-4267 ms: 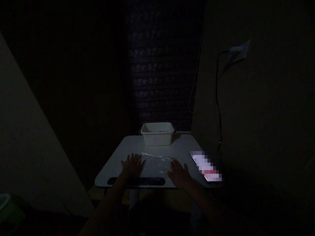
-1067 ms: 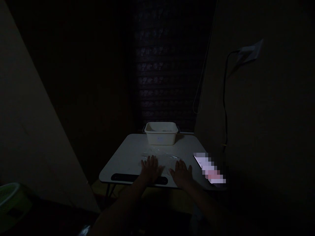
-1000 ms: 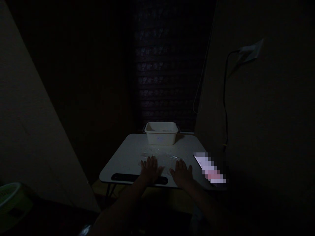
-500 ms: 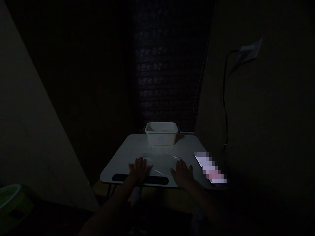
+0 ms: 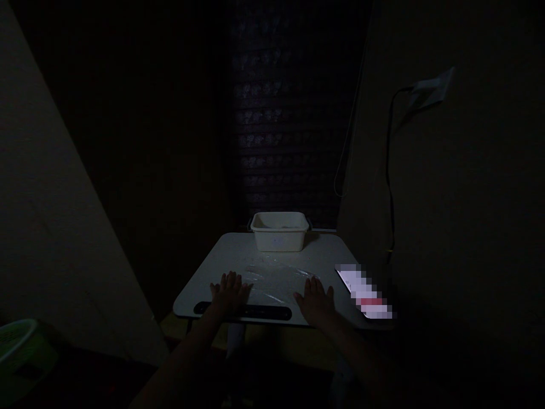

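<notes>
A clear, shiny plastic sheet or bag (image 5: 275,287) lies flat on the small white table (image 5: 208,255); its outline is hard to make out in the dim light. My left hand (image 5: 230,292) rests palm down with fingers spread, at the left side of the plastic and just above the black slot. On the right side of the plastic, my right hand (image 5: 315,301) also lies flat with its fingers apart. Neither hand grips anything. Behind the plastic stands a white plastic tub (image 5: 280,238) with dark side handles; its contents are too dark to name.
A lit phone or tablet (image 5: 361,289), its screen blurred out, lies at the table's right edge. A black slot (image 5: 264,312) runs along the front edge. A cable (image 5: 388,165) hangs from a wall socket (image 5: 432,91). At lower left is a green basket (image 5: 25,352).
My left hand has slid a little to the left across the tabletop. My right hand, the tub and the plastic look nearly the same.
</notes>
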A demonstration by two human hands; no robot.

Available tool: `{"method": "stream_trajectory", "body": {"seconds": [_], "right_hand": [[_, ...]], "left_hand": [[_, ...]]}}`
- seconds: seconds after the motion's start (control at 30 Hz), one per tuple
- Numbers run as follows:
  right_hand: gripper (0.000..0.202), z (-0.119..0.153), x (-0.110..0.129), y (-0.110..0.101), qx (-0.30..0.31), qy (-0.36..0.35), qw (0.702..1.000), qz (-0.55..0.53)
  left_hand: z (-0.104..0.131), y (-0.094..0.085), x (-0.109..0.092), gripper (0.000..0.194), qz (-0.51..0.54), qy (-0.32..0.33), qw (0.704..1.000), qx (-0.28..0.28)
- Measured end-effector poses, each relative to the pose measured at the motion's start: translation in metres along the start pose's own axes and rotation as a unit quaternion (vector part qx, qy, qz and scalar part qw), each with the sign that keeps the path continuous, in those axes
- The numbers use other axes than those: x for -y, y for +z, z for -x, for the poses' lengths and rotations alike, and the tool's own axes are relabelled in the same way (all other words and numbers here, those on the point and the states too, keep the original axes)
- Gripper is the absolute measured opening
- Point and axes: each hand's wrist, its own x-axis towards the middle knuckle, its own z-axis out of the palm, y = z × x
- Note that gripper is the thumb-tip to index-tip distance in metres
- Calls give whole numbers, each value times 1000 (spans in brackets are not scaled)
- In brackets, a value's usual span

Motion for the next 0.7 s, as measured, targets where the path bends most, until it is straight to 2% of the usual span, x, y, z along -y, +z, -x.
{"method": "stream_trajectory", "body": {"seconds": [0.2,0.27,0.37,0.4,0.53,0.6,0.7], "right_hand": [[61,0,4,2,-17,41,999,-2],[61,0,7,1,-24,51,998,-3],[64,0,11,-1,-21,60,998,-8],[64,0,12,-1,-20,62,998,-9],[65,-1,12,-2,-19,61,998,-10],[65,-1,12,-3,-14,61,998,-11],[64,1,10,-4,-12,55,998,-18]], "left_hand": [[-3,-7,-2,45,10,-9,1000,0],[-4,-10,-10,45,11,14,1000,0],[-2,-14,-34,45,17,43,999,-10],[0,-15,-43,45,21,76,997,-22],[9,-12,-73,54,52,120,989,-64],[11,-8,-78,57,55,124,988,-75],[11,-2,-73,57,53,114,988,-87]]}}
